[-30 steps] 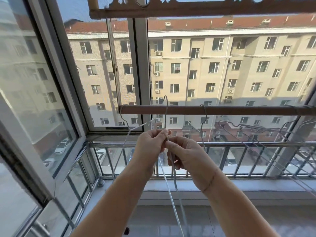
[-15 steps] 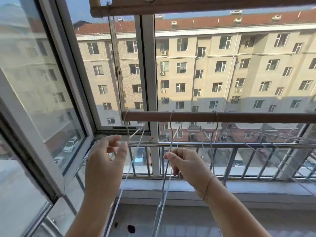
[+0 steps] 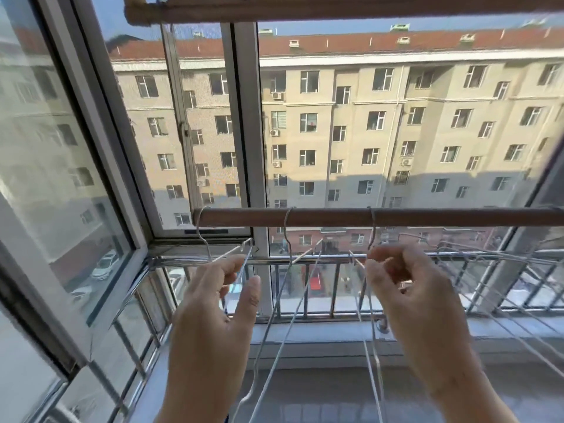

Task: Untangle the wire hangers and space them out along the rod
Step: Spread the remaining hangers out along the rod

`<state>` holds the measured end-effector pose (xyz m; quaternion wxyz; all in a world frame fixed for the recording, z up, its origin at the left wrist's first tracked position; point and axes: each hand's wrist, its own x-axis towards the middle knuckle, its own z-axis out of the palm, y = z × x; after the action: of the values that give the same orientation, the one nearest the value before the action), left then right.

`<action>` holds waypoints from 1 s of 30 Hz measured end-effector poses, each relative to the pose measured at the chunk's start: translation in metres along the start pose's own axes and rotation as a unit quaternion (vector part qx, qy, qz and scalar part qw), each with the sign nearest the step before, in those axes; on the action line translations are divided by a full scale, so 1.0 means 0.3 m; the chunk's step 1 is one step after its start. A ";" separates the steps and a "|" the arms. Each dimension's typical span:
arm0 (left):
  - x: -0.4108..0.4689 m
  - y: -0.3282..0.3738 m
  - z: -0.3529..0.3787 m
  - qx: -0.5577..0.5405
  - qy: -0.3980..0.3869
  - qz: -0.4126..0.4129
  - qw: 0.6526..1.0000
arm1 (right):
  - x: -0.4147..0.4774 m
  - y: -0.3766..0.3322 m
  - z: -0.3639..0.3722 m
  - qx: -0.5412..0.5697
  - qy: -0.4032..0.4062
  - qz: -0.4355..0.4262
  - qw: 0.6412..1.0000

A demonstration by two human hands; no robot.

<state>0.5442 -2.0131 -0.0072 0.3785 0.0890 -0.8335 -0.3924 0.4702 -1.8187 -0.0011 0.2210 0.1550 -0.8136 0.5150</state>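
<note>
A brown wooden rod (image 3: 335,217) runs across the window. Three thin wire hangers hang from it, spaced apart: a left hanger (image 3: 204,239), a middle hanger (image 3: 288,239) and a third hanger (image 3: 373,230). A tangled bunch of further hangers (image 3: 464,251) lies at the far right. My left hand (image 3: 213,306) is below the left hanger with relaxed fingers, its fingertips touching that hanger's shoulder wire. With curled fingers, my right hand (image 3: 409,300) pinches the third hanger just under its hook.
Behind the rod are a metal railing (image 3: 320,261) and the window frame post (image 3: 244,132). An open window sash (image 3: 76,178) angles in on the left. A wooden beam (image 3: 305,10) crosses overhead. The sill (image 3: 305,334) runs below.
My hands have parted from the middle hanger. The left went to the left hanger; the right let go of the middle hanger and moved right to the third one.
</note>
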 end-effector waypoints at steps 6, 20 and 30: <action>0.013 -0.038 0.087 -0.028 -0.137 -0.112 0.984 | 0.019 0.151 0.046 -0.085 -0.089 0.077 0.989; 0.013 -0.041 0.151 -0.106 -0.138 -0.160 0.972 | 0.016 0.187 0.087 -0.037 -0.132 0.110 0.984; 0.027 -0.063 0.170 -0.082 -0.124 -0.132 0.980 | 0.021 0.169 0.054 -0.055 -0.129 0.111 0.984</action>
<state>0.5000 -1.9997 -0.0369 0.2233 0.1173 -0.8201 -0.5137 0.4371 -1.8123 -0.0429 0.0634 0.1163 -0.8748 0.4661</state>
